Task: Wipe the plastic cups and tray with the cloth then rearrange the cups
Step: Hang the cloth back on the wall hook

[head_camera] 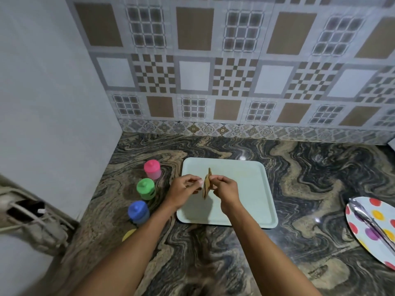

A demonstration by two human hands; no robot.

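A pale green tray (252,184) lies on the marbled counter. Above its left part, my left hand (184,189) and my right hand (224,186) both pinch a small brown striped cloth (207,184), held upright between them. Left of the tray stand three lidded plastic cups in a line: pink (152,169) farthest, green (146,188) in the middle, blue (138,212) nearest. A yellow cup (128,234) shows only its edge beside my left forearm.
A polka-dot plate (367,229) with metal tongs (372,223) on it sits at the right edge of the counter. A tiled wall runs behind the counter. A plain wall and a grey fixture with cables (32,214) bound the left side.
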